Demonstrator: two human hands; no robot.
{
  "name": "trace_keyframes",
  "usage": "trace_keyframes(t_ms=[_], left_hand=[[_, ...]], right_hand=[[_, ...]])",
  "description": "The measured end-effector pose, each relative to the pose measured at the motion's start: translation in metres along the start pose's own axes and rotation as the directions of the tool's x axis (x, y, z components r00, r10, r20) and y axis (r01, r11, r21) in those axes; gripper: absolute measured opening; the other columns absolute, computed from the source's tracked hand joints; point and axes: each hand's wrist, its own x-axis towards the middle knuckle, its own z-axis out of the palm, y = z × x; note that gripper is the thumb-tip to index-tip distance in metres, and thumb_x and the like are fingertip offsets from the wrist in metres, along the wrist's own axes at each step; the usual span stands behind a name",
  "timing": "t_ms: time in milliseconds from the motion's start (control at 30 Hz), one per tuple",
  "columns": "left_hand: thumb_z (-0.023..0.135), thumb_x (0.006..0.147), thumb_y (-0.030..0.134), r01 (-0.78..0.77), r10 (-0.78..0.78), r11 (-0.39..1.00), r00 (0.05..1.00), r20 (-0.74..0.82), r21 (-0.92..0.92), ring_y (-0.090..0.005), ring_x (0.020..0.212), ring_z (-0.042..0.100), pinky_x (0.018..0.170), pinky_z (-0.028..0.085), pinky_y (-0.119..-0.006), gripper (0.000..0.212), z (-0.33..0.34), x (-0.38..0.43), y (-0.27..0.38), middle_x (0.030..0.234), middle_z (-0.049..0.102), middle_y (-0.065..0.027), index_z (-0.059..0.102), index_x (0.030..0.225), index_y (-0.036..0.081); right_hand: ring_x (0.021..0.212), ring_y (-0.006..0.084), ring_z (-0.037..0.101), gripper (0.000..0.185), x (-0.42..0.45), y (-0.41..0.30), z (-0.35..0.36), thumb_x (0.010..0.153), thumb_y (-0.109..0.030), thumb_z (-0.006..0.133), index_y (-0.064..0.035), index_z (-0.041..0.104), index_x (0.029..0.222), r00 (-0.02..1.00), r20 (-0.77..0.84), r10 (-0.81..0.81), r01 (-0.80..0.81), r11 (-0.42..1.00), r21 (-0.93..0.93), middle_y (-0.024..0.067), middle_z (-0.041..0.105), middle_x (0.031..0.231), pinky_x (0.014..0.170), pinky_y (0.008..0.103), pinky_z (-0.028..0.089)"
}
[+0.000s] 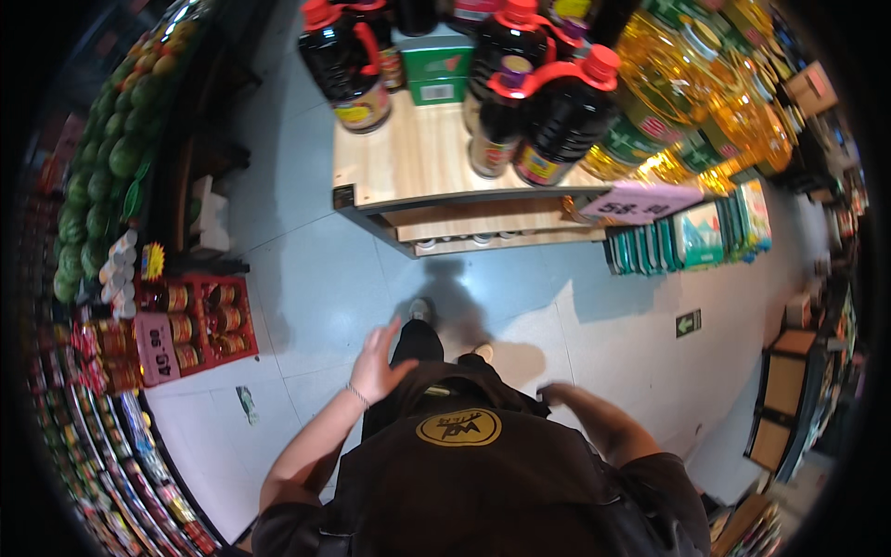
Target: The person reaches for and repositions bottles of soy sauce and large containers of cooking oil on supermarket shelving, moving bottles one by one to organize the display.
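My left hand (379, 363), with a thin bracelet at its wrist, hangs before my body above the tiled floor, fingers spread and nothing in it. To the right of my dark apron, my right hand (555, 395) is lowered near my hip; its fingers look bent and partly hidden, so its hold cannot be told. Neither hand touches the wooden display shelf (411, 157) ahead. On that shelf stand dark bottles with red caps and handles (567, 115), a green box (437, 69) and large bottles of yellow cooking oil (665, 76).
Watermelons (97, 195) fill a stand at the left, above a red crate of bottles (226, 317). Packed shelves (118, 459) curve along the lower left. Green packages (686, 233) stand beyond the display's right end. A floor sign with an arrow (688, 324) lies right of my feet.
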Motion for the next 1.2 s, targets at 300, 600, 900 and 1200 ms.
trace_keyframes(t_ms=[300, 600, 900, 1200], left_hand=[[0.081, 0.085, 0.031, 0.400, -0.440, 0.835, 0.898, -0.022, -0.377, -0.0274, 0.098, 0.066, 0.087, 0.056, -0.039, 0.063, 0.061, -0.108, -0.139, 0.114, 0.064, -0.0169, 0.054, 0.135, 0.003], [0.077, 0.086, 0.037, 0.304, -0.365, 0.794, 0.931, -0.013, -0.527, -0.0328, 0.098, 0.068, 0.087, 0.055, -0.041, 0.060, -0.010, -0.089, -0.275, 0.115, 0.067, -0.0181, 0.058, 0.132, 0.004], [0.078, 0.087, 0.030, 0.562, -0.721, 0.649, 0.669, -0.178, -0.512, -0.0273, 0.086, 0.070, 0.077, 0.055, -0.039, 0.046, -0.094, -0.184, -0.452, 0.095, 0.072, -0.0151, 0.064, 0.120, 0.002], [0.079, 0.088, 0.027, 0.440, -0.502, 0.741, 0.865, 0.018, -0.507, -0.0236, 0.080, 0.069, 0.075, 0.056, -0.036, 0.045, -0.142, -0.039, -0.469, 0.090, 0.071, -0.0129, 0.062, 0.121, 0.001]], right_hand=[[0.097, 0.0319, 0.070, 0.032, -0.018, -0.101, -0.140, 0.087, -0.031, 0.063, -0.0115, 0.070, 0.111, 0.857, -0.474, 0.203, -0.094, 0.966, 0.243, 0.0167, 0.074, 0.106, 0.088, 0.0403, 0.055], [0.073, 0.0140, 0.065, 0.017, -0.013, -0.227, -0.279, 0.094, -0.008, 0.058, -0.0047, 0.062, 0.110, 0.621, -0.620, 0.480, 0.224, 0.649, 0.727, 0.0010, 0.063, 0.084, 0.062, 0.0277, 0.052], [0.110, 0.0394, 0.065, 0.040, 0.074, -0.446, -0.299, 0.097, -0.036, 0.057, -0.0068, 0.065, 0.124, 0.946, -0.325, -0.017, 0.011, 1.000, -0.020, 0.0208, 0.069, 0.119, 0.097, 0.0447, 0.052], [0.095, 0.0348, 0.069, 0.032, 0.148, -0.491, -0.405, 0.094, -0.022, 0.062, -0.0063, 0.065, 0.122, 0.753, -0.656, 0.055, 0.129, 0.965, 0.230, 0.0179, 0.071, 0.105, 0.091, 0.0414, 0.054]])
